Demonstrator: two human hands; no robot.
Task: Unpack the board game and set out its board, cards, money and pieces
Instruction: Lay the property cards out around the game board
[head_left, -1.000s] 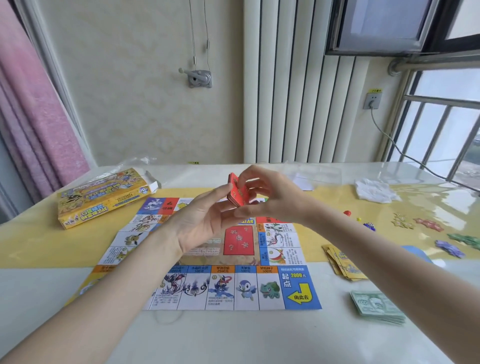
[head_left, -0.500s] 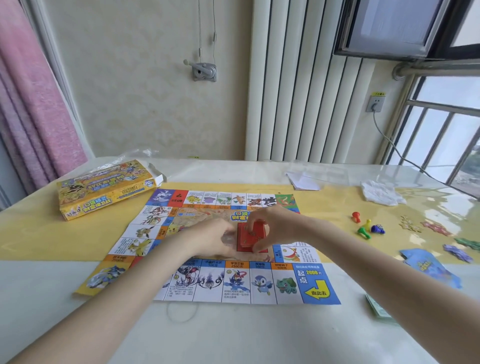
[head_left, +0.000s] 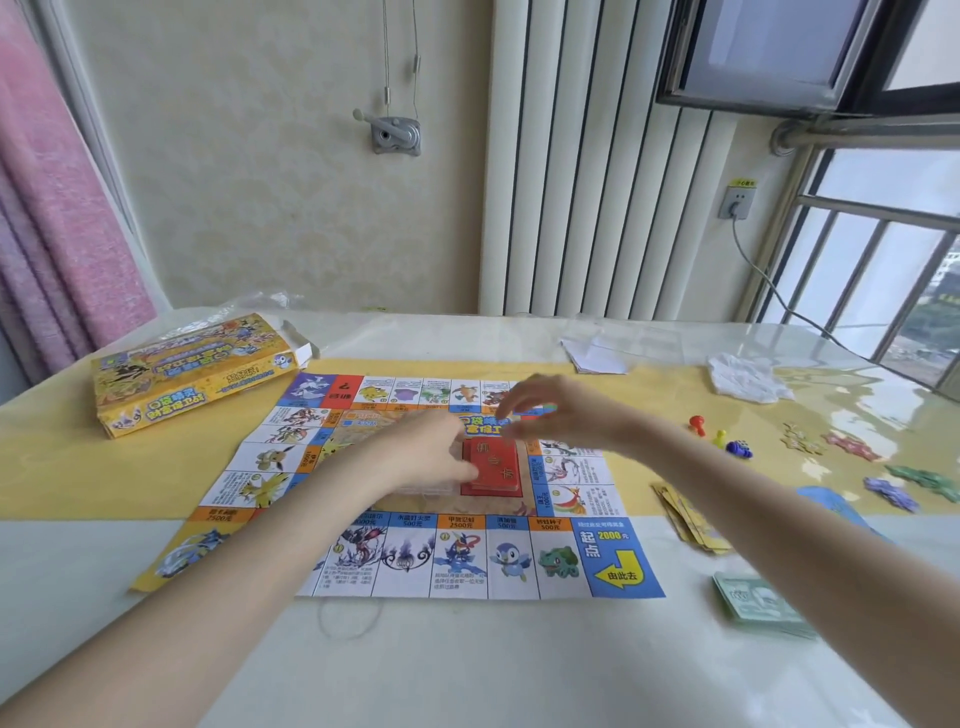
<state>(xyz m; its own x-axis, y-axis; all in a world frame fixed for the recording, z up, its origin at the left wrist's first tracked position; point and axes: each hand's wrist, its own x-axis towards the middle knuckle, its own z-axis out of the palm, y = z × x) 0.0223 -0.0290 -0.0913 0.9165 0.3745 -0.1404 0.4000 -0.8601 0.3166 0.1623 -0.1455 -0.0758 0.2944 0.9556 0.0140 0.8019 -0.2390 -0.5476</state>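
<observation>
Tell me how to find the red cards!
Look at the game board lying flat on the table. In its middle, between the two hands, sits a red card stack. It is the only solid red block there; every square around it shows a picture.

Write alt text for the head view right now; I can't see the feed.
A red card stack lies on the middle of the game board, the left hand touching its left edge and the right hand hovering open above it. Beside the board lie yellow cards, green money and coloured pawns.
</observation>
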